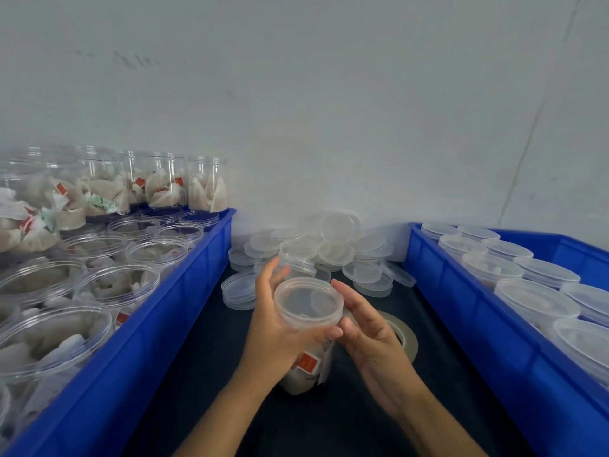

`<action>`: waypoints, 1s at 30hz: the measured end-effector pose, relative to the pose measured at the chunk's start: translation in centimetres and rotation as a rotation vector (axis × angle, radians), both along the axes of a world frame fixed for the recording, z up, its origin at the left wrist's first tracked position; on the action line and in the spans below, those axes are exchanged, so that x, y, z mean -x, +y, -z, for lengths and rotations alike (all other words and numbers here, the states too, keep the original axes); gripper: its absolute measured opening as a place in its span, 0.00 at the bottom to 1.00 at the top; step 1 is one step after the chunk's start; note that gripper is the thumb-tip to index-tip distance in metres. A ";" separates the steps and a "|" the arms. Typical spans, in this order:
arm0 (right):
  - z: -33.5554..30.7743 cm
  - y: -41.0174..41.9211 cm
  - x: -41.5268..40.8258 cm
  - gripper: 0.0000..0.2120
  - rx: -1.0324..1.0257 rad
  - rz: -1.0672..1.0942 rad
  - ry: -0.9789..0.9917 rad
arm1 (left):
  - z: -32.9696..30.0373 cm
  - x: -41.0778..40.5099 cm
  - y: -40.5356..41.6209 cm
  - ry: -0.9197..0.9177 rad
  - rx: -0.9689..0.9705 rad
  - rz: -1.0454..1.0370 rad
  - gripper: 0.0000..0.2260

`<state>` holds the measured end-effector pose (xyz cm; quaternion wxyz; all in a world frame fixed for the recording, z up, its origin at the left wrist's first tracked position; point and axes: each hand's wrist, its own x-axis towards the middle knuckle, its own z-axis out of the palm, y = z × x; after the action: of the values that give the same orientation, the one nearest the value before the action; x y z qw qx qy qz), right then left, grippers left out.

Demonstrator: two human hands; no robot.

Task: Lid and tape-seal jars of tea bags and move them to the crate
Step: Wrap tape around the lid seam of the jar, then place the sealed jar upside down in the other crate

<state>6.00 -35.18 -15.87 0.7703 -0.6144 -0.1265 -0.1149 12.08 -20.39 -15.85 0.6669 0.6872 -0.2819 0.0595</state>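
A clear jar of tea bags (304, 374) stands on the dark table in front of me, a translucent lid (308, 303) on its mouth. My left hand (276, 328) grips the jar just under the lid, thumb across its front. My right hand (365, 328) lies against the lid's right side with its fingers straight. A roll of tape (403, 334) lies flat on the table behind my right hand, partly hidden. The blue crate (478, 324) on the right holds several lidded jars (535, 300).
A blue crate (164, 311) on the left is full of open jars of tea bags (122, 285), some stacked at its back. A heap of loose lids (333, 249) lies against the white wall between the crates.
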 end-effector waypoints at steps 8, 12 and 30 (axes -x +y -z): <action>0.4 1.2 -1.1 0.19 -0.386 -0.042 0.098 | 0.7 -0.7 0.5 0.095 0.056 0.148 0.39; 0.4 1.1 -1.4 0.17 -0.474 -0.077 0.155 | 1.0 -1.1 0.7 0.140 0.045 0.194 0.36; 0.4 0.6 -0.9 0.18 -0.330 -0.022 0.115 | 1.3 -1.3 0.9 0.284 0.189 0.280 0.23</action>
<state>6.86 -34.58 -16.26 0.8678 -0.4838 -0.0684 -0.0900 13.36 -19.47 -17.11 0.7630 0.5773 -0.2713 -0.1050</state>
